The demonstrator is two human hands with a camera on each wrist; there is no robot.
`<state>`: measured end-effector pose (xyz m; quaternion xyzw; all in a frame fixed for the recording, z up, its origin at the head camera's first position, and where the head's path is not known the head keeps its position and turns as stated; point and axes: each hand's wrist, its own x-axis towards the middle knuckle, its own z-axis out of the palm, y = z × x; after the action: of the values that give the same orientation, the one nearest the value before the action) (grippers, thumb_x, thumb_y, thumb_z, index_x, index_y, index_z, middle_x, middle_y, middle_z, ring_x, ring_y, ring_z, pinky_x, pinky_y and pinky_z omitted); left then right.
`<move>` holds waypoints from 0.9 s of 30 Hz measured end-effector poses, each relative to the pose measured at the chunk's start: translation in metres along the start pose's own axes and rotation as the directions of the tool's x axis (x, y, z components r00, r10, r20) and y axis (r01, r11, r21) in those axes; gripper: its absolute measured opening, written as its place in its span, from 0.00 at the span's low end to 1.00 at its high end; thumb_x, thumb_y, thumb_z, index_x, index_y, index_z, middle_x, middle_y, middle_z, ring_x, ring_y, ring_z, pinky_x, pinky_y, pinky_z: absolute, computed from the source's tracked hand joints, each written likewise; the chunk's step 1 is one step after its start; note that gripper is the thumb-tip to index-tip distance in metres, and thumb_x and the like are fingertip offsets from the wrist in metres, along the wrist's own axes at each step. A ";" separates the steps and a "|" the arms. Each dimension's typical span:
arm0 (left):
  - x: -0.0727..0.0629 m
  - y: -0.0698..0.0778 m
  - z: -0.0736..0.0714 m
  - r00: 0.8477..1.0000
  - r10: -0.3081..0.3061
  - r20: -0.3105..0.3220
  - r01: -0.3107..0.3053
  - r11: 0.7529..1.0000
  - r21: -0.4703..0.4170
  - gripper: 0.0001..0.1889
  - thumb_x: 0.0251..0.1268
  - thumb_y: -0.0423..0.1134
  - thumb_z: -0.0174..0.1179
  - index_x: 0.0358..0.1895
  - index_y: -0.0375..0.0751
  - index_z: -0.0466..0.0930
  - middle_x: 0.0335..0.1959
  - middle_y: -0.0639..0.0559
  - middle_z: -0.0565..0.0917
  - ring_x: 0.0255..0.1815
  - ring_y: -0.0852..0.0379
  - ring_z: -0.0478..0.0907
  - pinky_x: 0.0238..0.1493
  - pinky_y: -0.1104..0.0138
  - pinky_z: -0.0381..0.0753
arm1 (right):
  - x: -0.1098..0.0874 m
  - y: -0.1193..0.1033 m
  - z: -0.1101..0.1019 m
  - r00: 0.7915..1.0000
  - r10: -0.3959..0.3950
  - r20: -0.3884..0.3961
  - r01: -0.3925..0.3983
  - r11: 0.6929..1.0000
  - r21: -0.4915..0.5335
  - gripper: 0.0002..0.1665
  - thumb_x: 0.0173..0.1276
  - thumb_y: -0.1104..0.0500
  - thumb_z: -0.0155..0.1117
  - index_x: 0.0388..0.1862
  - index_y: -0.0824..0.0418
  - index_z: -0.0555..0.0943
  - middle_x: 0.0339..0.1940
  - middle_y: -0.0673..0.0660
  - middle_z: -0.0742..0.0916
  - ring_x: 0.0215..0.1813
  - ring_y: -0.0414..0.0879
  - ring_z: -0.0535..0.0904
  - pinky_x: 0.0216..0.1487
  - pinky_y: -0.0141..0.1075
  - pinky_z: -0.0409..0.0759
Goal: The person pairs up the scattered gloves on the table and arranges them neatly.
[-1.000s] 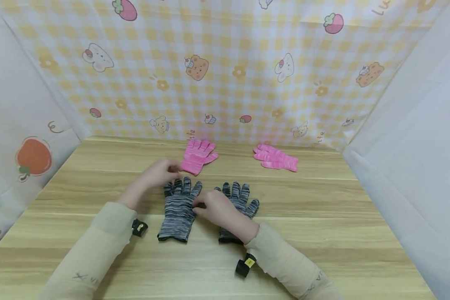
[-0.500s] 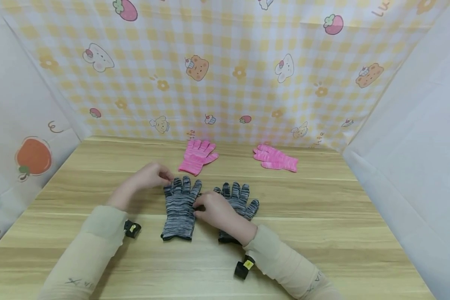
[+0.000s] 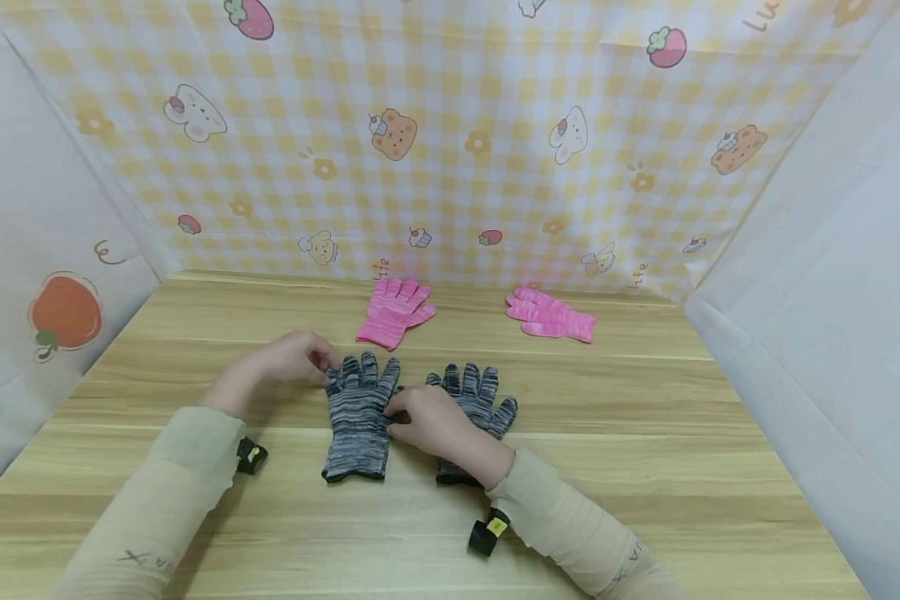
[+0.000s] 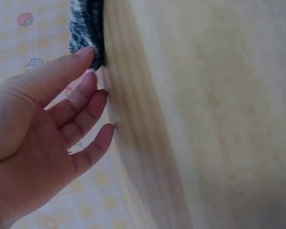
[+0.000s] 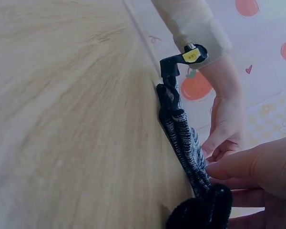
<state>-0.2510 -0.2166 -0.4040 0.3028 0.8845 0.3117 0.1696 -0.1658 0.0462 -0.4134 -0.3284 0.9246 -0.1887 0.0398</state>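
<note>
Left hand [image 3: 300, 357], fingers bent and nearly closed, pinches a fingertip of the left grey glove [image 3: 357, 425], which lies flat on the worktop [image 3: 645, 467]; right hand [image 3: 437, 423], thumb and fingers barely parted, pinches its right edge. Right grey glove [image 3: 477, 402] lies just beside, partly hidden by that hand; 2 pink gloves [image 3: 395, 314] lie apart near the checked backdrop [image 3: 450, 179].
</note>
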 end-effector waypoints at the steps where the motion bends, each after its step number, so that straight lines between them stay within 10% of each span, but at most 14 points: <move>1: 0.000 0.001 0.000 1.000 0.003 0.001 -0.003 1.000 -0.004 0.07 0.50 0.23 0.65 0.35 0.31 0.83 0.29 0.50 0.81 0.31 0.55 0.75 0.35 0.65 0.77 | 0.000 0.000 0.000 1.000 0.002 0.005 -0.002 1.000 -0.001 0.12 0.63 0.55 0.68 0.45 0.56 0.87 0.43 0.48 0.87 0.49 0.42 0.81 0.52 0.34 0.76; 15: 0.005 -0.007 0.000 0.998 -0.023 -0.062 0.015 0.992 -0.126 0.02 0.57 0.27 0.63 0.31 0.35 0.80 0.34 0.47 0.82 0.38 0.51 0.77 0.45 0.59 0.76 | -0.001 0.001 -0.001 1.000 -0.008 0.024 0.009 0.999 -0.039 0.13 0.65 0.54 0.67 0.47 0.55 0.86 0.45 0.47 0.86 0.51 0.42 0.80 0.53 0.34 0.76; 27: 0.013 -0.001 0.001 0.994 -0.112 0.022 0.113 0.989 -0.099 0.07 0.56 0.24 0.59 0.39 0.27 0.80 0.32 0.47 0.82 0.34 0.54 0.77 0.40 0.63 0.79 | -0.001 0.000 -0.001 0.999 -0.022 0.040 0.024 0.998 -0.057 0.15 0.65 0.53 0.66 0.48 0.56 0.85 0.47 0.48 0.86 0.53 0.43 0.79 0.55 0.35 0.75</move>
<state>-0.2602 -0.2083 -0.4069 0.2461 0.8821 0.3430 0.2091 -0.1649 0.0472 -0.4123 -0.3437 0.9249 -0.1559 0.0464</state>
